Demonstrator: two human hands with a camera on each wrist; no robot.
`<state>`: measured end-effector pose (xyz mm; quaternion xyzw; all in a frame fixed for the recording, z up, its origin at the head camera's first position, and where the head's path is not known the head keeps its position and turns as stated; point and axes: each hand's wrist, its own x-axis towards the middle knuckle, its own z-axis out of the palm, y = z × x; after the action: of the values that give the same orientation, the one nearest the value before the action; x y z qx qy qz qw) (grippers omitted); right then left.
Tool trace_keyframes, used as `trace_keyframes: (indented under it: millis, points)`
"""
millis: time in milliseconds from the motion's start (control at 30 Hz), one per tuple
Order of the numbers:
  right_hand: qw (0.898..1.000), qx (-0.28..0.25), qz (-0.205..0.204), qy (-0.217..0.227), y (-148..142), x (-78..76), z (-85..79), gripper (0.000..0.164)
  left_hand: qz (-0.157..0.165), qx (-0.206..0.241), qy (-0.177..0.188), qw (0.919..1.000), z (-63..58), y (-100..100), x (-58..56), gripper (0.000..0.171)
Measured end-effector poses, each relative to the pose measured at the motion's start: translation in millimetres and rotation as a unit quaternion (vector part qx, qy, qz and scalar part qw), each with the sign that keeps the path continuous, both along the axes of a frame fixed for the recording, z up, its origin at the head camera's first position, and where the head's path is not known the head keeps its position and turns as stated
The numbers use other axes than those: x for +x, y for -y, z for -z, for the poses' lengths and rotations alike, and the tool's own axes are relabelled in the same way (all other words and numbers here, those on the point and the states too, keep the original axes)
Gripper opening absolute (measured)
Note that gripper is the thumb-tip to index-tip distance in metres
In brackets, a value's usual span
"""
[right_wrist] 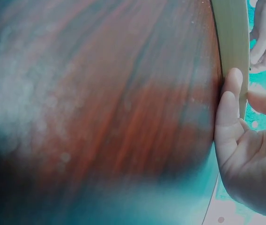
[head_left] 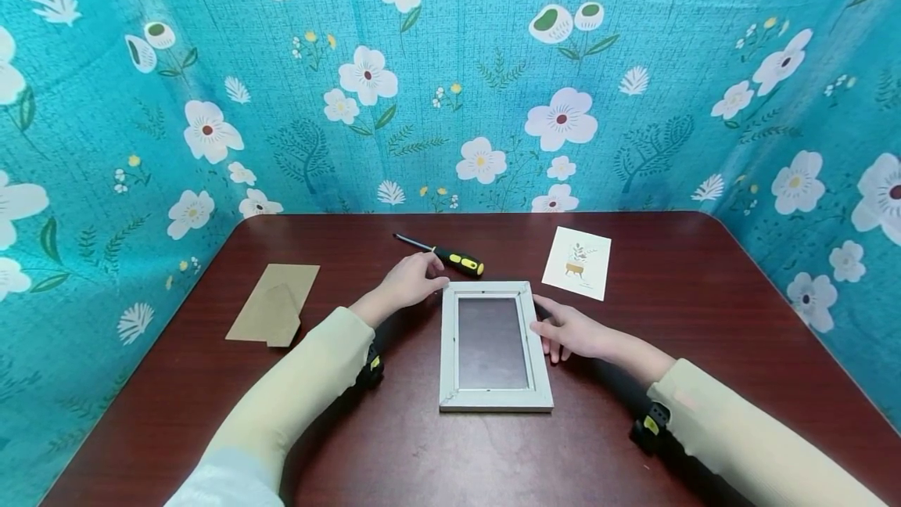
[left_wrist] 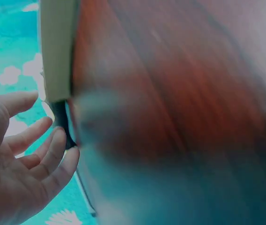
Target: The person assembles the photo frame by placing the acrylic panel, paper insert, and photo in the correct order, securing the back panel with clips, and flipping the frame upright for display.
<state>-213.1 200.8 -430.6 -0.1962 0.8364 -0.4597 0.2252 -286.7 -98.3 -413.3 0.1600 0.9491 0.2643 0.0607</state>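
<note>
A dark red wooden bench [head_left: 486,460] carries a pale picture frame [head_left: 496,400], lying flat near its centre, long axis running from 12 to 6 o'clock. Cardboard backing [head_left: 262,311] lies well apart, toward the frame's 9 o'clock. The two hands flank the frame. The right hand [head_left: 566,329] is the nearer, touching the long side at 2 to 3 o'clock and grasping that edge between thumb and fingers; from it, the frame lies toward 8 o'clock. The left hand [head_left: 414,282] is at the frame's 10 o'clock corner, fingers loosely bent and clasping nothing; from it, the frame lies toward 4 o'clock. Whether its fingertips touch the corner, I cannot tell. A screwdriver [head_left: 457,260] rests beyond, toward the frame's 11 o'clock.
</note>
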Motion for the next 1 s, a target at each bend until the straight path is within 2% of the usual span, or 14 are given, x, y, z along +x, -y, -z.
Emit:
trace_keyframes:
  millis: [67, 133, 267, 333, 500, 733, 867, 1000]
  points:
    - [1.0, -0.002, -0.002, 0.001, 0.1, 0.1, 0.4, 0.062, 0.003, 0.018, 0.029, 0.9994, 3.9, 4.3, -3.5, 0.027]
    - [1.0, -0.001, -0.002, 0.002, 0.1, -0.1, 0.8, 0.062, 0.014, 0.057, 0.067, 0.996, 7.5, 6.8, -6.3, 0.028]
    - [1.0, -0.004, -0.002, 0.005, 0.6, -0.7, 0.7, 0.062, 0.046, 0.129, 0.133, 0.9816, 13.2, 7.5, -11.4, 0.026]
    - [1.0, -0.006, -0.002, 0.007, 0.6, -0.9, 0.4, 0.063, 0.059, 0.14, 0.147, 0.9774, 15.8, 6.7, -13.9, 0.025]
    - [1.0, -0.008, -0.005, 0.005, -0.2, -1.2, 0.1, 0.063, 0.067, 0.142, 0.17, 0.973, 19.1, 5.6, -17.7, 0.023]
    - [1.0, 0.011, -0.006, -0.017, 1.9, -0.9, -0.9, 0.06, 0.081, 0.151, 0.181, 0.9684, 15.8, 8.1, -16.9, 0.019]
    - [0.999, 0.046, -0.006, -0.027, 5.3, -1.8, -3.9, 0.059, 0.064, 0.155, 0.182, 0.9689, 18.4, 7.8, -16.2, 0.019]
    - [0.997, 0.071, -0.009, -0.019, 9.1, -4.0, -11.5, 0.06, 0.049, 0.157, 0.174, 0.9709, 18.9, 5.2, -14.1, 0.018]
